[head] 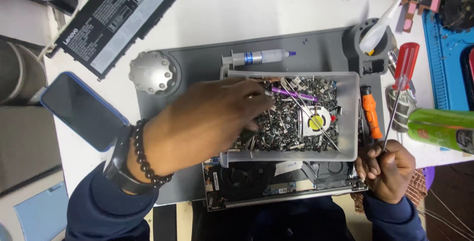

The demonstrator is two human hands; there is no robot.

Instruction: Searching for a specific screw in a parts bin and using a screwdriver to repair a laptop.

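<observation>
Two hands work over my white bench (276,9). Largest item: a grey mat (197,58), with an opened laptop (276,184) at its near edge. Resting on the laptop is a clear plastic tray (349,117) filled with small dark screws (281,127). My left hand (207,122) reaches into the tray, fingers spread loosely on the screws; whether it grips one, I cannot tell. My right hand (387,169) is clamped on a red-handled screwdriver (401,88), just right of the tray.
</observation>
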